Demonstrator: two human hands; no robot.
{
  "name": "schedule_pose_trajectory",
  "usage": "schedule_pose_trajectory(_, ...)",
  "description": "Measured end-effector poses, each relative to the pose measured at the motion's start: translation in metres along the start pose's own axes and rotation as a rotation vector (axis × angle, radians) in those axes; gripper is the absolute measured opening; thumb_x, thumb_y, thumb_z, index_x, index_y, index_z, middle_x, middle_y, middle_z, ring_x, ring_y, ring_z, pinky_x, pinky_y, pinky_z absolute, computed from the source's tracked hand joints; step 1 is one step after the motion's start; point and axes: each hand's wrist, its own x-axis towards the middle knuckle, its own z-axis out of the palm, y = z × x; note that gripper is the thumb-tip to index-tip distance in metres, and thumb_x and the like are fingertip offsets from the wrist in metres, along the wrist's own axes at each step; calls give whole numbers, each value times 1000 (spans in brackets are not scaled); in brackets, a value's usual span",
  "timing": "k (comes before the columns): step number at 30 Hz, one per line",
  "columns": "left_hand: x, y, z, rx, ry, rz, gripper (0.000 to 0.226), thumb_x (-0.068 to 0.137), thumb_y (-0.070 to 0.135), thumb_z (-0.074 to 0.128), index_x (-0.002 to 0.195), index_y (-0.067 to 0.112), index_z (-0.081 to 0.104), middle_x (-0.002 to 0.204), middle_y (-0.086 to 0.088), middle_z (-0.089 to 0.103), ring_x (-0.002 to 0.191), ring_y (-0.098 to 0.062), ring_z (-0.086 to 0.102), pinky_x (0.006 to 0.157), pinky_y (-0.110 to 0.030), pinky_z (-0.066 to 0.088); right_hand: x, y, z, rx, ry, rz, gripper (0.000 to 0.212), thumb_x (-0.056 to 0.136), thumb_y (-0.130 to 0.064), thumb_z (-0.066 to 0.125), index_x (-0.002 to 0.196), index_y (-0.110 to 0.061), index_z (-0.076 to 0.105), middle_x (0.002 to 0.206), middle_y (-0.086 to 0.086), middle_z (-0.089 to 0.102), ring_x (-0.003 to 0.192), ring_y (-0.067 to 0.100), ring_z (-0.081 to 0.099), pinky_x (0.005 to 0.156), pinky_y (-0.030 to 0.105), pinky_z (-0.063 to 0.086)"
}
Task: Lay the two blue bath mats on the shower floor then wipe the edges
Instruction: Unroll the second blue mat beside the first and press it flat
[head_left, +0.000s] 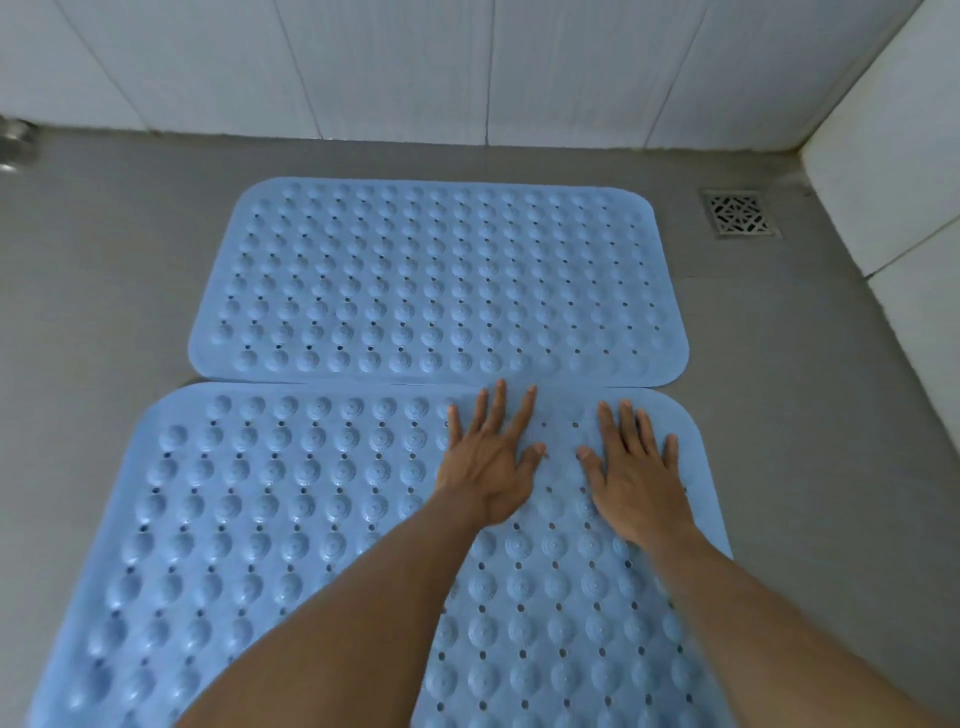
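While two blue bath mats are lying flat on the grey shower floor (93, 291), the near mat (260, 519) is being pressed close to its far edge by the left hand (491, 457) and right hand (636, 467). Their fingers are straight and spread, with nothing being gripped. That edge is being met by the far mat (436, 280). Bare floor is being left on both sides, and a drain grate (740, 213) is sitting far right beside the white tiled wall (883, 156).

Both mats (441, 280) are pale blue, bump-and-hole patterned; floor (104, 270) grey, tiles (389, 62) white, drain (740, 214) perhaps silvery.
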Motion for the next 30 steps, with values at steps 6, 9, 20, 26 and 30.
schedule_pose_trajectory(6, -100, -101, -5, 40, 258, -52, 69, 102, 57, 16, 156, 33, -21, 164, -2, -25, 151, -19, -25, 124, -51, -7, -63, -90, 15, 101, 46, 23, 72, 98, -63, 7, 149, -29, -31, 166, 10, -20, 153, 26, -16, 120, 60, -9)
schedule_pose_trajectory(9, -155, -158, 0, 88, 294, -216, 73, 100, 62, 14, 159, 30, -13, 167, -5, -16, 153, -23, -17, 123, -57, -5, -111, -170, 41, 201, 30, -124, 72, 93, -66, 3, 148, -35, -33, 163, 7, -26, 152, 22, -22, 120, 59, -12)
schedule_pose_trajectory(20, -258, -255, 14, 151, 169, -342, 86, 91, 79, 19, 161, 30, 3, 168, -8, -7, 154, -29, -10, 122, -57, 0, -182, -293, 108, -3, -2, -174, 100, 82, -89, 31, 159, -26, 23, 167, 13, 10, 153, 36, 10, 110, 78, 13)
schedule_pose_trajectory(26, -255, -258, 15, 126, 192, -326, 94, 85, 84, 33, 160, 28, 18, 168, -10, 5, 155, -32, 1, 120, -62, 9, -177, -297, 110, -73, 8, -162, 103, 75, -94, 36, 156, -32, 31, 166, 10, 20, 151, 38, 20, 105, 82, 15)
schedule_pose_trajectory(30, -253, -260, 15, 132, 220, -292, 98, 83, 84, 38, 159, 25, 23, 168, -12, 8, 154, -34, 5, 118, -65, 12, -171, -299, 111, -77, 46, -149, 102, 72, -96, 34, 152, -33, 40, 163, 11, 29, 147, 40, 30, 104, 82, 16)
